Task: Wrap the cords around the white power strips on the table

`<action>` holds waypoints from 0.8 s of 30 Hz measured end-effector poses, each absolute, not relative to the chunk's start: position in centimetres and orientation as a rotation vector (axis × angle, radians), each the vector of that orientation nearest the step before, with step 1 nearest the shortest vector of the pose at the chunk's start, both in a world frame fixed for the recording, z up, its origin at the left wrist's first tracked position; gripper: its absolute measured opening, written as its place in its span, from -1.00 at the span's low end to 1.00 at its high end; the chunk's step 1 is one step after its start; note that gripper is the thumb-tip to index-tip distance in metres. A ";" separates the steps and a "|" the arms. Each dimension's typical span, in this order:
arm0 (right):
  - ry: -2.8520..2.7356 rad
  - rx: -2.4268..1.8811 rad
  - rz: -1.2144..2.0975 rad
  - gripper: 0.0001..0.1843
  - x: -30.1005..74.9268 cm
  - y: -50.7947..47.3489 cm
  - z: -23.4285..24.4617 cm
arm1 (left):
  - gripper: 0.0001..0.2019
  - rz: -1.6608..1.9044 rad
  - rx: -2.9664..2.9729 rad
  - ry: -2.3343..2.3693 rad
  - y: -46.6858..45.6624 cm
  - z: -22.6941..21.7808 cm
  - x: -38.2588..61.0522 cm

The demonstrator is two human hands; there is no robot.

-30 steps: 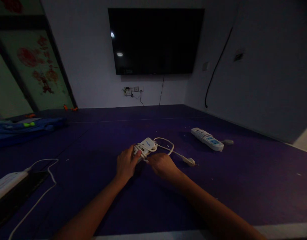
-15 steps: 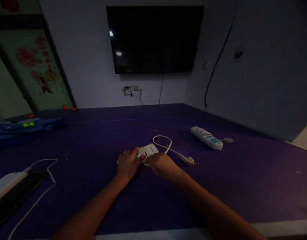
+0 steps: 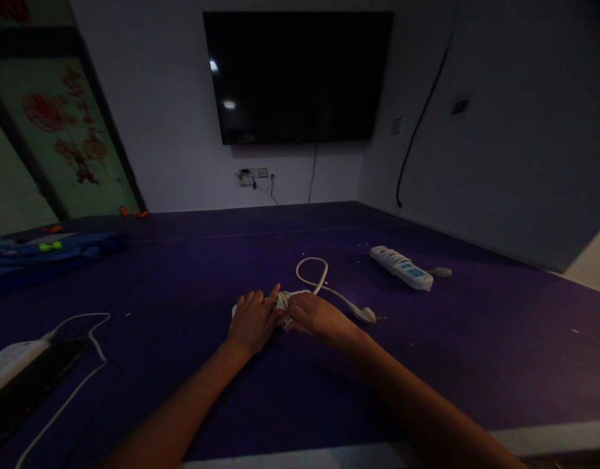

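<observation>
Two hands meet over a white power strip [image 3: 283, 301] lying mid-way across the purple mat [image 3: 427, 365]; the left hand [image 3: 253, 319] lies flat on it, fingers stretched out, while the right hand [image 3: 316, 317] closes on its cord [image 3: 312, 258]; several turns seem wound round the body, yet one loop and the plug [image 3: 365, 316] lie loose beyond, so the winding looks partly done.

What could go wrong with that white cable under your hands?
The loose cord loop by the power strip might kink or tangle if pulled hard. The plug lying free on the mat could drag and snag. The left hand and right hand cover the strip in dim light, so a finger might get pinched.
</observation>
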State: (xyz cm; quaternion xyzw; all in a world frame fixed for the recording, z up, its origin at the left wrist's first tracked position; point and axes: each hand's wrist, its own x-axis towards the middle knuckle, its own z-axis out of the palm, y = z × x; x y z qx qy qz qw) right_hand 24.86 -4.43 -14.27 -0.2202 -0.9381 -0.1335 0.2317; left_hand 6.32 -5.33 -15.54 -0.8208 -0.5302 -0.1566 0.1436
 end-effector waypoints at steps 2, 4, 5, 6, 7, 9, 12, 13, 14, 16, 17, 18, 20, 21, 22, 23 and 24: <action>-2.533 -0.588 -0.331 -0.79 25.2 -4.4 -14.1 | -0.34 -0.404 -2.473 -1.470 -5.3 -15.3 6.3; -2.505 -0.574 -0.264 -0.73 25.4 -4.4 -13.9 | -0.12 -0.391 -2.570 -1.387 -5.4 -15.1 6.3; -2.494 -0.571 -0.219 -0.68 25.5 -4.4 -13.8 | -0.04 -0.401 -2.607 -1.348 -5.5 -15.0 6.4; -2.481 -0.569 -0.170 -0.62 25.6 -4.4 -13.8 | 0.00 -0.416 -2.638 -1.307 -5.5 -14.9 6.4; -2.468 -0.572 -0.123 -0.57 25.6 -4.4 -13.7 | 0.00 -0.432 -2.663 -1.265 -5.6 -14.8 6.5; -2.430 -0.582 -0.046 -0.52 25.6 -4.5 -13.5 | -0.05 -0.459 -2.698 -1.185 -5.7 -14.8 6.5; -2.357 -0.561 0.058 -0.50 25.4 -4.5 -13.3 | -0.14 -0.487 -2.716 -1.112 -5.7 -14.7 6.6; -2.332 -0.544 0.090 -0.50 25.4 -4.5 -13.2 | -0.14 -0.496 -2.712 -1.103 -5.7 -14.7 6.6; -2.310 -0.529 0.113 -0.50 25.3 -4.5 -13.1 | -0.14 -0.504 -2.708 -1.093 -5.7 -14.8 6.6; -2.284 -0.514 0.141 -0.48 25.2 -4.4 -13.0 | -0.11 -0.523 -2.697 -1.070 -5.7 -14.9 6.6; -2.278 -0.519 0.148 -0.46 25.2 -4.4 -13.0 | -0.09 -0.531 -2.692 -1.059 -5.7 -14.9 6.6; -2.273 -0.531 0.158 -0.44 25.3 -4.3 -12.9 | -0.08 -0.539 -2.688 -1.050 -5.7 -15.0 6.6; -2.251 -0.577 0.200 -0.41 25.6 -4.2 -12.8 | -0.04 -0.562 -2.684 -1.031 -5.8 -15.2 6.6; -2.229 -0.610 0.225 -0.40 25.8 -4.0 -12.7 | -0.03 -0.574 -2.686 -1.019 -5.9 -15.3 6.6; -2.204 -0.643 0.250 -0.39 26.1 -3.8 -12.6 | -0.01 -0.590 -2.689 -1.006 -5.9 -15.5 6.6; -2.185 -0.671 0.275 -0.40 26.5 -3.6 -12.5 | 0.01 -0.607 -2.692 -0.995 -6.0 -15.6 6.6; -2.174 -0.693 0.302 -0.43 26.9 -3.4 -12.5 | 0.04 -0.625 -2.696 -0.989 -6.1 -15.7 6.6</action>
